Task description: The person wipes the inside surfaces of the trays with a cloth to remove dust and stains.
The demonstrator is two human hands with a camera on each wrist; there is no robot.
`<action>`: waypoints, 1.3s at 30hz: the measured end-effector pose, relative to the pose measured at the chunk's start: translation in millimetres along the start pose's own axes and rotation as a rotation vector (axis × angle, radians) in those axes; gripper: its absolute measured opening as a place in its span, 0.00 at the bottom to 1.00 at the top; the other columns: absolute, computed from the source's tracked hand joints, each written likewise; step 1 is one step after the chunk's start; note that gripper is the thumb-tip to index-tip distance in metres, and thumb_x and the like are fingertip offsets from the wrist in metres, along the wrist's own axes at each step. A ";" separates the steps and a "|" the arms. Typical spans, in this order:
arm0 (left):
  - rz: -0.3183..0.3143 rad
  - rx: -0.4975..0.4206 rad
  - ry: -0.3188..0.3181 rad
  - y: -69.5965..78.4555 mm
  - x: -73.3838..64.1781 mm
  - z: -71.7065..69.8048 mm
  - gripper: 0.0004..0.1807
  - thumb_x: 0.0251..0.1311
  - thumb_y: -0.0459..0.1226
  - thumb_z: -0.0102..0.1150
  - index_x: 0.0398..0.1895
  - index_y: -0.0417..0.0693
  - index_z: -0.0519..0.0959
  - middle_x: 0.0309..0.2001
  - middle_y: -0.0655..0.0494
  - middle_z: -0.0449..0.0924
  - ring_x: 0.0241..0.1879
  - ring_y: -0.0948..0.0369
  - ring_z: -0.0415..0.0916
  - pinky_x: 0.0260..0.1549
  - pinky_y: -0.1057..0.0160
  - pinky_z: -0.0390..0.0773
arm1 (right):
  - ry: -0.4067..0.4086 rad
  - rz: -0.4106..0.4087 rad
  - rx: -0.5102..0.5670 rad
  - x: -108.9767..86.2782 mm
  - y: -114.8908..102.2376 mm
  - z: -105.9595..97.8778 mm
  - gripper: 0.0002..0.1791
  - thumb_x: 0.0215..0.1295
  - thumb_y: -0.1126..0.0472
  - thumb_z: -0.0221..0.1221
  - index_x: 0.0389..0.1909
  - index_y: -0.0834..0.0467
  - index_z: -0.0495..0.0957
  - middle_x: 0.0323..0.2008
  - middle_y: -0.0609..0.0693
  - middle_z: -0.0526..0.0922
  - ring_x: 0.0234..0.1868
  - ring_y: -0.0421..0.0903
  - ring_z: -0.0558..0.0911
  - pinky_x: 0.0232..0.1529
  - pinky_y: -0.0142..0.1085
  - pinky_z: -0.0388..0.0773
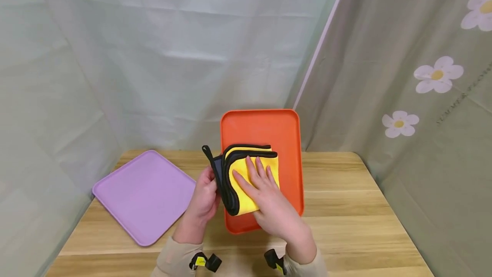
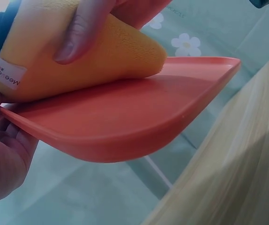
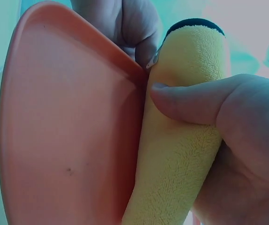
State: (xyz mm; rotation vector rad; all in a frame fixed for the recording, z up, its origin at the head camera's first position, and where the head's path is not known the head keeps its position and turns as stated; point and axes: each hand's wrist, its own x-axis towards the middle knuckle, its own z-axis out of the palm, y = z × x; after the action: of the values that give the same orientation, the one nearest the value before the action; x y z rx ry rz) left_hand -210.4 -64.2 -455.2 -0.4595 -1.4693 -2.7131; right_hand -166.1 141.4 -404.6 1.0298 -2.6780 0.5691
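Observation:
An orange tray (image 1: 259, 127) is raised and tilted above the wooden table in the head view. My left hand (image 1: 203, 198) grips its left edge, thumb on top and fingers beneath in the left wrist view. Against the tray's inner face lies a folded yellow towel (image 1: 244, 183) with black trim, a dark side and a hanging loop. My right hand (image 1: 270, 202) holds this towel, its fingers spread over the yellow face. Its thumb presses into the near fold of the towel (image 3: 186, 154) in the right wrist view. The towel hides the middle of the tray.
A purple tray (image 1: 144, 195) lies flat on the left of the wooden table (image 1: 346, 221). Pale curtains (image 1: 173, 54) enclose the table at the back and sides, with white flowers printed on the right one.

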 end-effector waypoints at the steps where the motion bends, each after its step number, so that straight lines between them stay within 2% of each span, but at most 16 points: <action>1: 0.004 0.000 -0.001 0.2 0.4 0.5 0.12 0.80 0.27 0.49 0.51 0.49 0.81 0.41 0.57 0.83 0.41 0.64 0.83 0.45 0.65 0.86 | 0.001 0.000 -0.001 -0.2 0.6 -0.6 0.56 0.60 0.82 0.57 0.86 0.43 0.55 0.87 0.53 0.37 0.86 0.57 0.34 0.82 0.61 0.40; 5: 0.005 -0.003 -0.013 0.1 2.6 2.3 0.14 0.80 0.27 0.49 0.52 0.51 0.82 0.42 0.57 0.84 0.42 0.64 0.84 0.46 0.65 0.86 | 0.001 0.006 0.009 -0.8 2.4 -2.5 0.58 0.56 0.84 0.57 0.86 0.44 0.56 0.87 0.52 0.37 0.86 0.57 0.35 0.82 0.60 0.39; 9: -0.015 -0.007 -0.021 -0.7 3.0 3.1 0.16 0.81 0.27 0.47 0.52 0.54 0.83 0.44 0.58 0.85 0.43 0.64 0.84 0.48 0.65 0.85 | -0.015 0.022 0.015 -1.9 2.6 -3.1 0.57 0.57 0.84 0.58 0.86 0.44 0.57 0.87 0.51 0.36 0.86 0.57 0.34 0.82 0.60 0.39; 14: -0.030 -0.001 0.001 -2.0 0.8 2.4 0.17 0.80 0.26 0.45 0.51 0.54 0.82 0.43 0.59 0.85 0.42 0.65 0.83 0.46 0.66 0.85 | -0.028 0.032 0.019 -2.6 1.7 -2.2 0.56 0.58 0.83 0.58 0.86 0.43 0.56 0.87 0.50 0.35 0.86 0.57 0.34 0.83 0.59 0.38; 24: 0.021 -0.015 -0.034 -0.3 1.9 -2.5 0.16 0.80 0.26 0.48 0.52 0.53 0.83 0.43 0.58 0.86 0.42 0.65 0.85 0.45 0.66 0.85 | -0.018 0.015 0.023 1.0 -0.3 -0.7 0.57 0.56 0.85 0.55 0.86 0.44 0.56 0.87 0.51 0.35 0.86 0.56 0.33 0.82 0.59 0.39; 39: 0.011 -0.012 -0.022 1.2 1.6 -2.5 0.14 0.81 0.28 0.50 0.52 0.54 0.83 0.41 0.58 0.84 0.40 0.65 0.84 0.44 0.66 0.86 | -0.013 0.017 0.009 1.7 -0.1 1.9 0.58 0.55 0.86 0.53 0.86 0.44 0.57 0.87 0.51 0.36 0.86 0.56 0.33 0.82 0.59 0.39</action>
State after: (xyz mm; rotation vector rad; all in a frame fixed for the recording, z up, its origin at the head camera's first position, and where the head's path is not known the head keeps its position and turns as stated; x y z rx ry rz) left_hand -212.3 -66.7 -455.2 -0.4974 -1.4524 -2.7184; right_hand -167.3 139.5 -405.8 1.0174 -2.7001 0.5797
